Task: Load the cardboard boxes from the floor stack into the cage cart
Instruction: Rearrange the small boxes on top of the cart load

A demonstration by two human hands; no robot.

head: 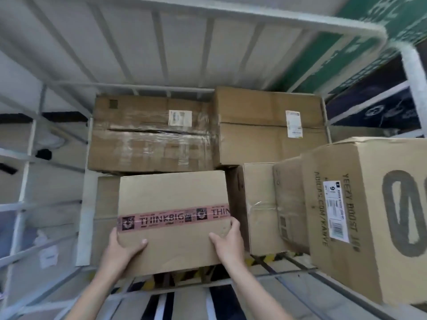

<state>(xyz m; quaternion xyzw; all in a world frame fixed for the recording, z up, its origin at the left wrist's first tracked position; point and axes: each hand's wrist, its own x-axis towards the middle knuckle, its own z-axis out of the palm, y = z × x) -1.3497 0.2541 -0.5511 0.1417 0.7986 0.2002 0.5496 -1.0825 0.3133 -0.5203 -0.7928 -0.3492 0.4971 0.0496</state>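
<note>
Loading well along; taped box (172, 211) low inside cage cart (300, 25) at 6 o'clock.
Gripped at near corners by left hand (122, 248) and right hand (227, 241); other boxes (150, 139) packed at 12 and 3 o'clock; floor stack unseen.

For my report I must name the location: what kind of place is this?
Probably a warehouse or stockroom: cardboard boxes with shipping labels sit packed in a white metal cage cart.
</note>
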